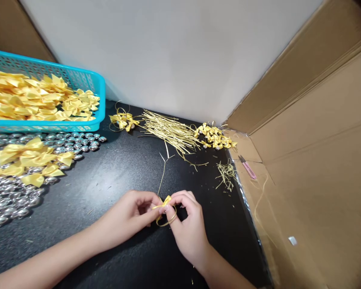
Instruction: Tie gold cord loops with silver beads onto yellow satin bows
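Over the black table (120,176), my left hand (138,212) pinches one side of a small yellow bow (166,201). My right hand (188,214) pinches the same bow from the other side, and the fingertips of both hands nearly meet. A thin gold cord loop (167,223) hangs below the bow between my hands. Above my fingers, a thin gold strand (161,176) runs up toward a pile of gold cords (170,130). The fingertips partly cover the bow's middle.
A blue basket (101,100) of yellow bows stands at the back left, with silver beads (12,200) and loose bows (33,154) before it. Finished-looking bow clusters (123,120) (215,136) flank the cords. Cord scraps (227,174) and pink snips (248,168) lie right, beside cardboard (313,160).
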Demonstrator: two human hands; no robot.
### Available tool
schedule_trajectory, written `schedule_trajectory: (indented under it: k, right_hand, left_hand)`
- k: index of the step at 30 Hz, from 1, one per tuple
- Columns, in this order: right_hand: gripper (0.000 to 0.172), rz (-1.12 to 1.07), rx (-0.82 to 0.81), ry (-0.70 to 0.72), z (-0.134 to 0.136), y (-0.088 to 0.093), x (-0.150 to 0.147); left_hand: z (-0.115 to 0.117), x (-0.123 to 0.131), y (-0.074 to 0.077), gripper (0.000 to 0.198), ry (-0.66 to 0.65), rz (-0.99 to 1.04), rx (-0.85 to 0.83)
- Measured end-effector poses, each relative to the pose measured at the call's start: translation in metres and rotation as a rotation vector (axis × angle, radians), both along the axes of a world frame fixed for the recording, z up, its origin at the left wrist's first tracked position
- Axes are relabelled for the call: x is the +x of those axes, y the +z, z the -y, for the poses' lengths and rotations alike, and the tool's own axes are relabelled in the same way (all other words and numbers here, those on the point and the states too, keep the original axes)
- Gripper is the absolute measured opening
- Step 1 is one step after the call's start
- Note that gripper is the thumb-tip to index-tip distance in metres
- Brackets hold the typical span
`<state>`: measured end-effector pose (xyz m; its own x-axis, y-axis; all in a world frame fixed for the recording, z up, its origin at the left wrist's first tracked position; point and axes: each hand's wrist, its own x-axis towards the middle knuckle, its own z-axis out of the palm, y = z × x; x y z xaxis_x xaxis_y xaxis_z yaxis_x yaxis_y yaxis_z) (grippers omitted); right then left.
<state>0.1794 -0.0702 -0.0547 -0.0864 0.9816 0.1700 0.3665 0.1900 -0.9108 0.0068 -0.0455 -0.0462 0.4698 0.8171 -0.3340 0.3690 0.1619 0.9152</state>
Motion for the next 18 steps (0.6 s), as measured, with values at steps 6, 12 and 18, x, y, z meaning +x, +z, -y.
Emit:
schedule_trajectory:
  k: [6, 12, 18]
  right_hand:
    - [0.007, -0.029, -0.028, 0.028, -0.009, 0.001, 0.006]
    - [0.014, -0.164, -0.173, -0.126, -0.028, 0.012, 0.029]
    - [0.023, 0.202, -0.119, 0.265, 0.003, 0.033, 0.019]
  left_hand:
    - [0.003, -0.003, -0.004, 0.038, 0.004, -0.016, 0.039]
    - [0.002, -0.001, -0.003, 0.036, 0.048, 0.022, -0.024]
    - [-0.001, -0.002, -0.004, 0.031, 0.124, 0.077, -0.050]
